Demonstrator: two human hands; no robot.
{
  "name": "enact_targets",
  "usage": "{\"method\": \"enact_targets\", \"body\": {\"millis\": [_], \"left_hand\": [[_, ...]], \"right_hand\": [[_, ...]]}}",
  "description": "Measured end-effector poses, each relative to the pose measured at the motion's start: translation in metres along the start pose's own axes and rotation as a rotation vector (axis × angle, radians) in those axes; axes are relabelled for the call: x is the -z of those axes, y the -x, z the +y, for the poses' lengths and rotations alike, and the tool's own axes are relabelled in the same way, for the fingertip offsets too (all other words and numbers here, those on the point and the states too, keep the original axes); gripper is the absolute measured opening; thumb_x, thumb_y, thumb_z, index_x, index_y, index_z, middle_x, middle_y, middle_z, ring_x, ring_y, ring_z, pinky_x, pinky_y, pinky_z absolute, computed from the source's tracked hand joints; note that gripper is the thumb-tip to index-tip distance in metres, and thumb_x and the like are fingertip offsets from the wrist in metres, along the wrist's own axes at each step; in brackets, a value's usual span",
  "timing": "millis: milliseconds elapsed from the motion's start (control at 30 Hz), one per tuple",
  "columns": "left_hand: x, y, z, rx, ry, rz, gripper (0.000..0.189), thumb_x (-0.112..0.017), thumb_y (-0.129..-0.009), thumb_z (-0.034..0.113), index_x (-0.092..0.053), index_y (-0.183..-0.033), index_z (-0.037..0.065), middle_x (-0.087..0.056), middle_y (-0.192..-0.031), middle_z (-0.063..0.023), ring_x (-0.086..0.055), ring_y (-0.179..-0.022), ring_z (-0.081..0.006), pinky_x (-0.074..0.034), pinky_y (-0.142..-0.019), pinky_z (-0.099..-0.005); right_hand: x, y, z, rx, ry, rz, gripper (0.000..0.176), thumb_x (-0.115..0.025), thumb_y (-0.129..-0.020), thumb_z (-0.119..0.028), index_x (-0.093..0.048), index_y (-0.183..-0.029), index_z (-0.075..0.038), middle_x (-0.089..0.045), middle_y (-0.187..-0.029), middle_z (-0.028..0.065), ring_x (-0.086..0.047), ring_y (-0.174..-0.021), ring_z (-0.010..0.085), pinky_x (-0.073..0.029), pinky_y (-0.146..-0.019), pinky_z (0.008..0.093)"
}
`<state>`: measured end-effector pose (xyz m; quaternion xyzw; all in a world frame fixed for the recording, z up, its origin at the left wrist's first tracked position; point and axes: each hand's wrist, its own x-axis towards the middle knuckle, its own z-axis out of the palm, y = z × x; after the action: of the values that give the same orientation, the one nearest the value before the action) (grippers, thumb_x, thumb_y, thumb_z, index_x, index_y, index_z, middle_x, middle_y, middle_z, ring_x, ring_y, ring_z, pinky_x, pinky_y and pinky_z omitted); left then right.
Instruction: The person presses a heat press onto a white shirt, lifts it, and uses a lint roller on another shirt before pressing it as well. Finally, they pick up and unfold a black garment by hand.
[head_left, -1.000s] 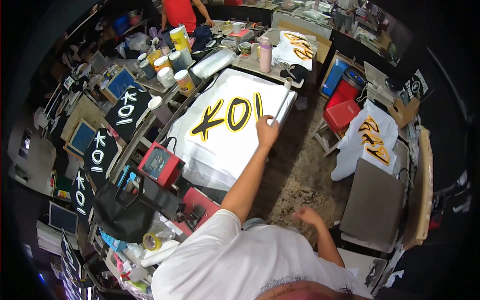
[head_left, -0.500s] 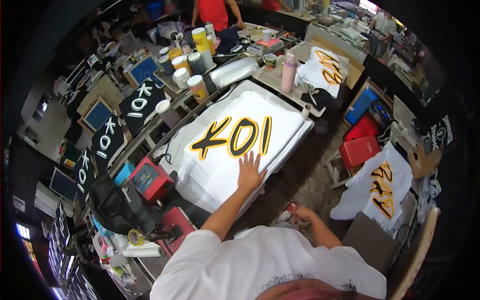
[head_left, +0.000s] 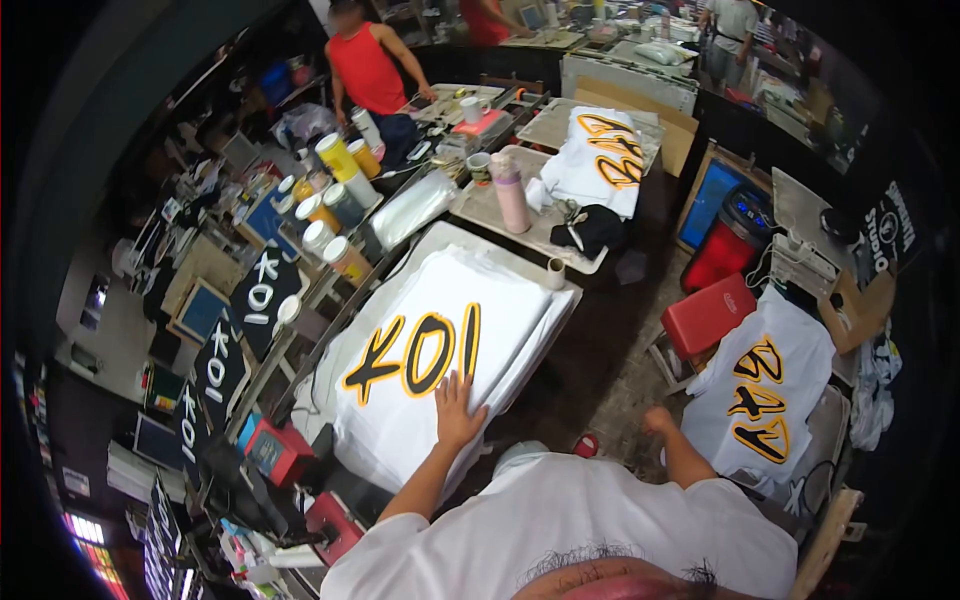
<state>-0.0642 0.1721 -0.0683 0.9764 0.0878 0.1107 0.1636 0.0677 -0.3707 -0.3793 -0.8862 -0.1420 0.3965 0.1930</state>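
Observation:
My left hand (head_left: 458, 412) lies open, fingers spread, on a white printed T-shirt (head_left: 430, 290) at the top of a stack of white cloth. Black letters edged in orange run across that shirt, and my fingertips touch the lower part of the print. Off to the right, my right hand (head_left: 657, 422) hangs in the air with its fingers curled in, and nothing shows in it. Nearest to it is another white printed shirt (head_left: 800, 365), spread over a surface on the right.
Ink tubs (head_left: 346, 262) line the bench on the left, near black printed shirts (head_left: 265, 290). Beyond the stack stand a pink bottle (head_left: 510, 195) and a third white shirt (head_left: 590, 170). A red box (head_left: 708, 315) sits right. A person in red (head_left: 368, 70) stands at the back.
My view has turned to the right, so the stack appears further left and lower. My left hand stays flat on the shirt. My right hand has moved right, closer to the spread shirt.

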Motion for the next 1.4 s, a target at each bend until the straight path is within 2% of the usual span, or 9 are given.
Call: {"method": "enact_targets", "body": {"millis": [267, 400, 567, 600, 667, 700, 967, 1200, 1400], "left_hand": [[-0.049, -0.139, 0.053, -0.322, 0.077, -0.211, 0.094, -0.074, -0.074, 0.039, -0.029, -0.151, 0.010, -0.019, -0.157, -0.0243, -0.014, -0.145, -0.0482, -0.015, -0.117, -0.0585], [-0.080, -0.212, 0.077, -0.409, 0.138, -0.171, 0.086, -0.071, -0.076, 0.038, -0.036, -0.147, 0.006, -0.026, -0.155, -0.0235, -0.017, -0.144, -0.0459, -0.013, -0.118, -0.0568], [-0.107, -0.269, 0.105, -0.399, 0.164, -0.317, 0.049, -0.071, -0.076, 0.035, -0.064, -0.114, 0.005, -0.063, -0.117, -0.0184, -0.053, -0.118, -0.0346, -0.031, -0.109, -0.0526], [-0.108, -0.276, 0.105, -0.421, 0.156, -0.352, 0.049, -0.071, -0.076, 0.035, -0.064, -0.114, 0.005, -0.063, -0.117, -0.0184, -0.053, -0.118, -0.0346, -0.031, -0.109, -0.0526], [-0.119, -0.281, 0.114, -0.348, 0.172, -0.294, 0.037, -0.071, -0.075, 0.033, -0.068, -0.099, 0.006, -0.067, -0.098, -0.0136, -0.060, -0.100, -0.0316, -0.042, -0.096, -0.0483], [-0.119, -0.282, 0.117, -0.314, 0.174, -0.299, 0.036, -0.072, -0.074, 0.032, -0.069, -0.099, 0.006, -0.068, -0.097, -0.0135, -0.061, -0.098, -0.0324, -0.045, -0.087, -0.0467], [-0.131, -0.273, 0.127, -0.439, 0.143, -0.228, 0.029, -0.073, -0.075, 0.029, -0.070, -0.092, 0.005, -0.068, -0.091, -0.0127, -0.062, -0.088, -0.0339, -0.048, -0.081, -0.0448], [-0.143, -0.276, 0.130, -0.326, 0.099, -0.259, 0.029, -0.074, -0.074, 0.028, -0.071, -0.093, 0.006, -0.070, -0.091, -0.0112, -0.063, -0.088, -0.0325, -0.049, -0.082, -0.0435], [-0.143, -0.282, 0.165, 0.092, 0.870, -0.420, 0.015, -0.062, -0.094, 0.014, -0.067, -0.094, 0.001, -0.068, -0.091, -0.0079, -0.061, -0.085, -0.0144, -0.048, -0.079, -0.0292]], "right_hand": [[-0.046, 0.020, 0.001, 0.453, 0.661, -0.156, 0.022, -0.060, -0.077, -0.023, -0.075, -0.084, -0.009, -0.072, -0.091, 0.0153, -0.070, -0.080, 0.0348, -0.056, -0.072, 0.0446], [0.012, 0.102, -0.038, 0.080, 0.567, -0.205, 0.021, -0.061, -0.075, -0.023, -0.075, -0.084, -0.010, -0.071, -0.091, 0.0158, -0.069, -0.080, 0.0353, -0.056, -0.071, 0.0444], [-0.005, 0.097, 0.067, -0.171, -0.517, 0.150, 0.014, -0.072, -0.072, -0.026, -0.074, -0.079, -0.014, -0.071, -0.084, 0.0081, -0.068, -0.079, 0.0313, -0.054, -0.067, 0.0451], [-0.008, 0.085, 0.106, 0.189, -0.192, 0.151, 0.014, -0.073, -0.071, -0.025, -0.074, -0.079, -0.015, -0.069, -0.078, 0.0075, -0.067, -0.077, 0.0297, -0.053, -0.067, 0.0466], [-0.013, 0.074, 0.154, 0.167, 0.613, 0.205, 0.020, -0.062, -0.077, -0.026, -0.072, -0.090, -0.015, -0.070, -0.089, 0.0078, -0.066, -0.087, 0.0282, -0.052, -0.081, 0.0494], [-0.006, 0.086, 0.135, -0.277, 0.373, 0.358, 0.022, -0.058, -0.080, -0.028, -0.072, -0.088, -0.013, -0.069, -0.089, 0.0091, -0.066, -0.088, 0.0299, -0.051, -0.083, 0.0484], [0.185, 0.208, -0.020, -0.790, -0.484, 1.382, 0.022, -0.061, -0.077, -0.020, -0.068, -0.087, -0.001, -0.067, -0.089, 0.0240, -0.066, -0.091, 0.0365, -0.052, -0.082, 0.0462], [0.178, 0.240, 0.086, -1.383, -0.561, 1.253, 0.025, -0.063, -0.080, -0.023, -0.068, -0.100, -0.008, -0.070, -0.100, 0.0154, -0.066, -0.097, 0.0333, -0.052, -0.086, 0.0426], [0.179, 0.267, 0.165, -1.194, -0.658, 1.513, 0.030, -0.062, -0.082, -0.019, -0.064, -0.108, -0.006, -0.067, -0.105, 0.0199, -0.060, -0.105, 0.0371, -0.049, -0.094, 0.0423]]}}
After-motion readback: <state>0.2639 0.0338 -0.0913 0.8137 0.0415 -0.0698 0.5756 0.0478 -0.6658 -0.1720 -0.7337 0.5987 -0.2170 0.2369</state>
